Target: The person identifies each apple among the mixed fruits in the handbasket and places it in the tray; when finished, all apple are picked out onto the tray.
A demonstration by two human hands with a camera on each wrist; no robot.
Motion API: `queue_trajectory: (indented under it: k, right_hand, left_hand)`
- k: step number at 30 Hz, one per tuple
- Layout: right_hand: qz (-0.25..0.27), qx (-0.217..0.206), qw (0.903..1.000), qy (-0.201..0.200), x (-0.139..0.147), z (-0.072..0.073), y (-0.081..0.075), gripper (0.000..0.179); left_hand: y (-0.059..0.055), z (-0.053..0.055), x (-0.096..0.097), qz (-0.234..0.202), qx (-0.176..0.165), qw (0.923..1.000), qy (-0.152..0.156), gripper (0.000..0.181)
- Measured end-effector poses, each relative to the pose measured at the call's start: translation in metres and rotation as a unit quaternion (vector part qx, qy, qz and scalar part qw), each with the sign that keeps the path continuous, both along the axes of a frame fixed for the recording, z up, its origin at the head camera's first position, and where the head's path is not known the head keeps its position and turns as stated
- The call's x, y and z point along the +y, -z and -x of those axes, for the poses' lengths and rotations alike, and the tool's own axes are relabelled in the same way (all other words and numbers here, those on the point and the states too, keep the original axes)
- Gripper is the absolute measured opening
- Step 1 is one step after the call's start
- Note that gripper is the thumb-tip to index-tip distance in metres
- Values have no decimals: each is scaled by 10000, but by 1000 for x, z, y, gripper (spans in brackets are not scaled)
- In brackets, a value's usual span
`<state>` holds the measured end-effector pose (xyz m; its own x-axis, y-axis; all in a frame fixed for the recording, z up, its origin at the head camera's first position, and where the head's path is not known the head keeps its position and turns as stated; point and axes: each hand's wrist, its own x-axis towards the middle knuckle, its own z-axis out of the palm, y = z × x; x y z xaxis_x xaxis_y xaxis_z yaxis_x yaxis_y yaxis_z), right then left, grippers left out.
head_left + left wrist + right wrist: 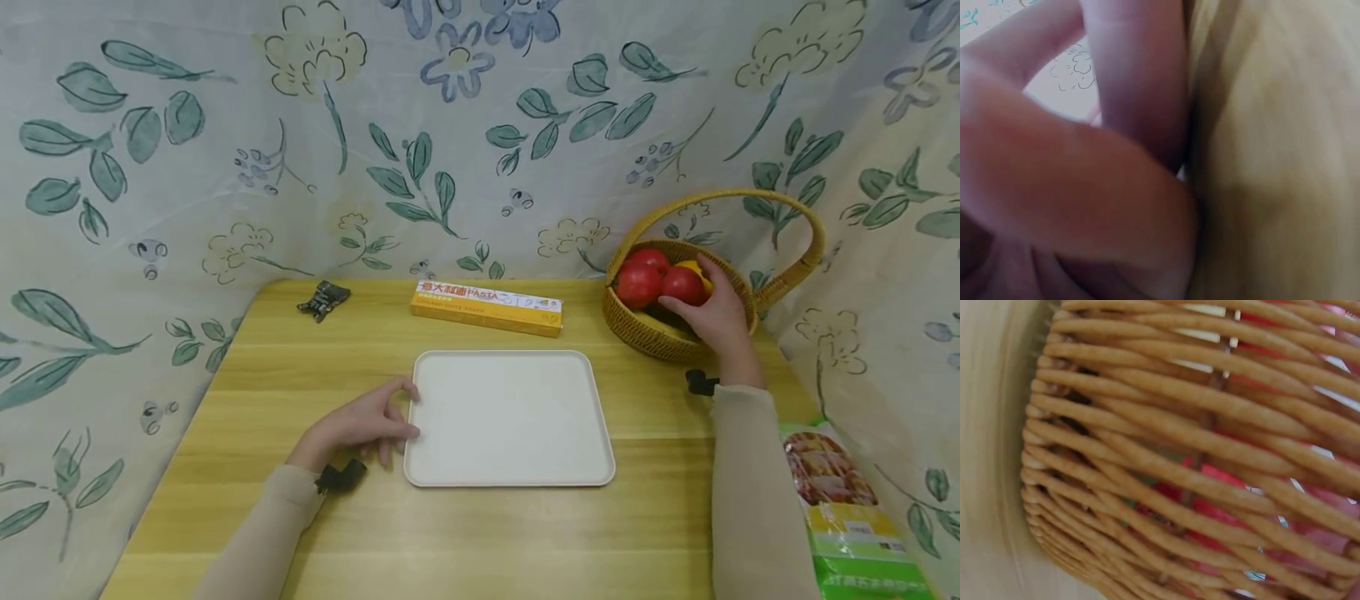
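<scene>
On the table lies a white rectangular tray [510,417]. My left hand [356,421] rests at its left side, thumb and forefinger spread apart with their tips on the rim. The left wrist view shows bent fingers [1141,75] close to the wooden surface. At the back right, my right hand [716,312] reaches into a wicker basket [637,329] and holds a red round fruit [682,286] between thumb and fingers. Two more red fruits [636,285] lie beside it, and a yellow fruit [693,267] is partly hidden by the fingers.
A yellow pasta box [487,312] lies behind the tray. A small dark crumpled object [324,300] is at the back left. The basket's tall handle [813,242] arches over the right hand. A green food packet [855,517] lies at the right edge.
</scene>
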<state>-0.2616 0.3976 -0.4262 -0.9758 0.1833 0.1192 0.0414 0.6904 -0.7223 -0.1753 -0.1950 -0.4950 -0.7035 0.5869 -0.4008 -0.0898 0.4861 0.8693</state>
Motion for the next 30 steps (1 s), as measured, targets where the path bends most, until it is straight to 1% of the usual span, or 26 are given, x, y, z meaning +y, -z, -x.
queue_trajectory:
  k: [7, 16, 25, 30]
  right_hand:
    - [-137, -39, 9999, -98, 3, 9, 3, 109]
    - [-650, -259, 9972, -251, 8, 14, 2, 110]
    - [-818, -399, 9954, -304, 9, 19, 1, 111]
    - [-882, -466, 9945, -321, 8, 22, 3, 108]
  left_hand:
    - [0, -1, 0, 22, -146, 9999, -88, 59]
    - [-2, -1, 3, 5, -200, 9997, -120, 61]
    - [-4, -1, 5, -19, -260, 9996, -142, 61]
    - [-4, -1, 5, 23, -263, 9996, -141, 61]
